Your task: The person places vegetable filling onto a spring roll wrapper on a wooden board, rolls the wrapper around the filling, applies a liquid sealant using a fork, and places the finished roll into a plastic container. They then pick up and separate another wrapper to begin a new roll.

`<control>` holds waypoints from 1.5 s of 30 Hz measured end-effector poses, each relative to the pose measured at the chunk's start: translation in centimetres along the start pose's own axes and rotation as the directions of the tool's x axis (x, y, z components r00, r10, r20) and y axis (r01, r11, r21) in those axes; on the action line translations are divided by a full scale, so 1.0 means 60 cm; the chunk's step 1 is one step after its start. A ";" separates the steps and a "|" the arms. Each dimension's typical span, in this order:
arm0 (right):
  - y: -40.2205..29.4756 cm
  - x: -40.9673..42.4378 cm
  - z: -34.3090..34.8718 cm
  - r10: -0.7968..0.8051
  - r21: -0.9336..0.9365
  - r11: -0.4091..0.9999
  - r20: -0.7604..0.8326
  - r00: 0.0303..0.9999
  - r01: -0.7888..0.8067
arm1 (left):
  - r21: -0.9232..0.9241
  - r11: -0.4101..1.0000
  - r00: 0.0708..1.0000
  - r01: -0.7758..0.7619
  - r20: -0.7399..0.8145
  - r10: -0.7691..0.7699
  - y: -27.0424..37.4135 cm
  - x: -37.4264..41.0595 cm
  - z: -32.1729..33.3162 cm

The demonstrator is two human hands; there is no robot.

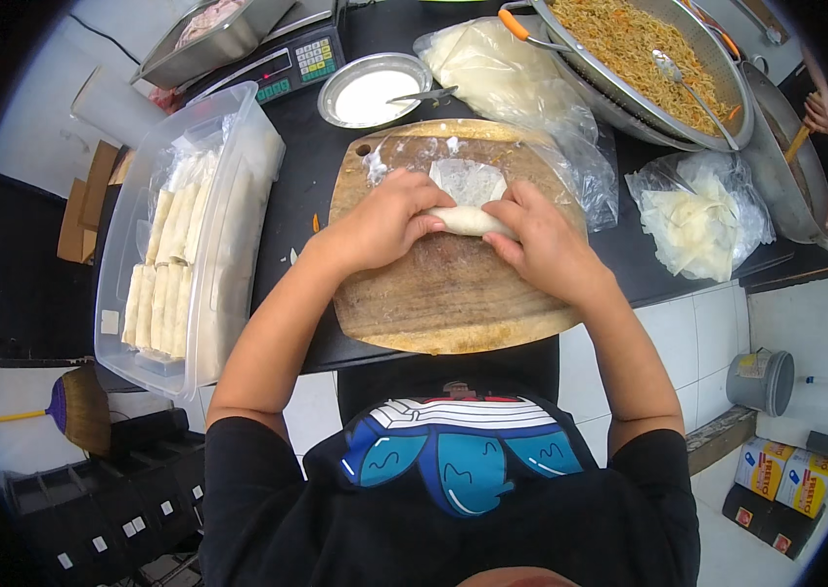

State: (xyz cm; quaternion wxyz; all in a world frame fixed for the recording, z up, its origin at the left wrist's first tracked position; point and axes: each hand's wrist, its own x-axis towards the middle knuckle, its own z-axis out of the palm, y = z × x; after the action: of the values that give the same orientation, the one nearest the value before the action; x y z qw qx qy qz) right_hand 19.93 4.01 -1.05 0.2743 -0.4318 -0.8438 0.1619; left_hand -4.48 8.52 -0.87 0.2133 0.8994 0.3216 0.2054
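Both hands grip a partly rolled spring roll (pixel 466 219) on the round-edged wooden cutting board (pixel 450 293). My left hand (pixel 395 213) pinches its left end, and my right hand (pixel 542 231) holds its right end. Beyond the roll, the loose part of its thin wrapper (pixel 469 180) lies flat on the board. White paste smears the board's far left part. Behind the board stands a metal bowl of white paste (pixel 373 92) with a utensil across its rim. Finished rolls (pixel 175 220) lie stacked in a clear plastic bin (pixel 227 220) at the left.
A colander of noodles (pixel 641 59) with a spoon stands at the far right, near bagged wrappers (pixel 502 66). Loose wrappers (pixel 692 220) lie on plastic at the right. A digital scale (pixel 296 62) is at the back. Another person's hands (pixel 821 114) are by a wok (pixel 788 161).
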 end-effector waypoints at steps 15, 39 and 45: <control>0.045 0.037 -0.011 0.191 0.105 0.974 0.090 0.977 -0.200 | -0.075 0.954 0.940 0.289 0.213 -0.268 -0.021 0.051 -0.020; 0.053 0.250 -0.025 0.019 -0.143 0.988 -0.227 0.974 -0.052 | 0.343 0.932 0.981 0.118 -0.187 -0.055 0.073 0.016 0.068; 0.042 0.334 0.025 0.235 -0.348 0.923 0.168 0.957 -0.166 | 0.326 0.937 0.981 0.122 -0.183 -0.064 0.072 0.015 0.071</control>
State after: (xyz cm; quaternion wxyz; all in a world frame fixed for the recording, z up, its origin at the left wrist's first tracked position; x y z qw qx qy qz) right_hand 11.08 21.82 2.92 0.0908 -0.5369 -0.8339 0.0898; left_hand 0.45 5.02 -1.93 0.0382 0.8855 0.4110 0.2132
